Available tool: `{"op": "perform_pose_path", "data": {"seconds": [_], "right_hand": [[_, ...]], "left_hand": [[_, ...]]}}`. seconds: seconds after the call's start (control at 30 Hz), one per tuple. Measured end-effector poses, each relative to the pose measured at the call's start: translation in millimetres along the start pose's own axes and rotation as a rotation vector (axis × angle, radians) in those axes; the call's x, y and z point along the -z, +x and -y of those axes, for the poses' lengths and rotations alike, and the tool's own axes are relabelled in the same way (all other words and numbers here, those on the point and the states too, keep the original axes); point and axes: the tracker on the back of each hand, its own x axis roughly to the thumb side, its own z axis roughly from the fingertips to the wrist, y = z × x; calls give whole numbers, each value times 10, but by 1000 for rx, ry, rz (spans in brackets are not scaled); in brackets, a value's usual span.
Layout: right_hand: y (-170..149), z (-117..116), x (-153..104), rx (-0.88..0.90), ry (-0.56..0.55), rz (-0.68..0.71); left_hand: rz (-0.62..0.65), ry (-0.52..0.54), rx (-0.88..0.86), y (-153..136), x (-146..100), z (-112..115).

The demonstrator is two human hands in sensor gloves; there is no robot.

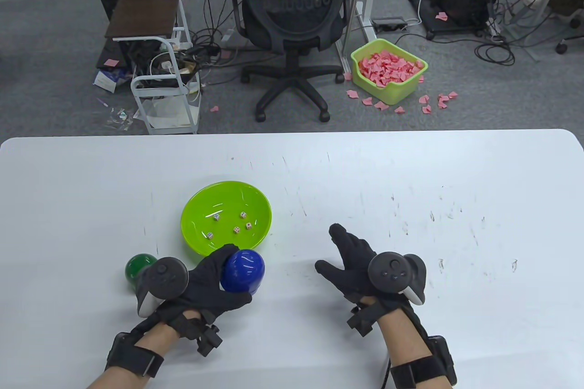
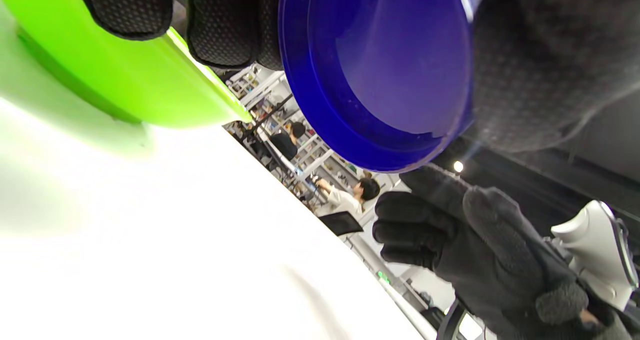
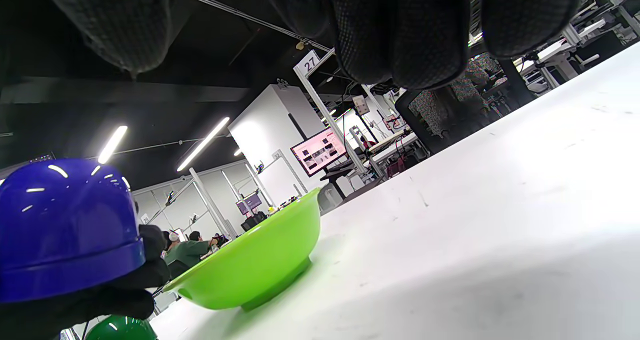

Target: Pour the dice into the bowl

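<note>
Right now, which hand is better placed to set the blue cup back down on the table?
Left. The left hand already grips the blue cup beside the green bowl; the right hand is open, away from both.

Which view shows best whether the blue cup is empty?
Left wrist view: it looks straight into the open mouth of the blue cup, held by the left hand, and no dice show inside. Table view shows only its shiny outside; right wrist view shows its outside and rim from the side.

Lime-green bowl (image 1: 226, 218) — blue cup (image 1: 242, 271), white dice (image 1: 243, 215)
</note>
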Motion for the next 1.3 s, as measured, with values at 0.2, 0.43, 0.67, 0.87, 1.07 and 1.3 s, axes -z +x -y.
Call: {"op": "perform_pose_path", "data": {"seconds": [0.2,0.43,0.67,0.87,1.07,1.3], "right_hand": [[-2,-6,-2,-3,3,4],[7,-12,-7,-9,4,13],[18,-22,-7,-18,12,16],[26,-30,-4,-20,16,17],[34,-36,-4,-25,22,17],[39,-44,-3,-25,27,19]], "left_hand": [[-30,-110,90,-1,22,118],[-77,-212,154,-31,71,287],[-100,-284,244,-43,97,393],[-102,-306,263,-46,96,436],[-116,-335,307,-37,91,407],[-122,-375,411,-35,74,396]]}}
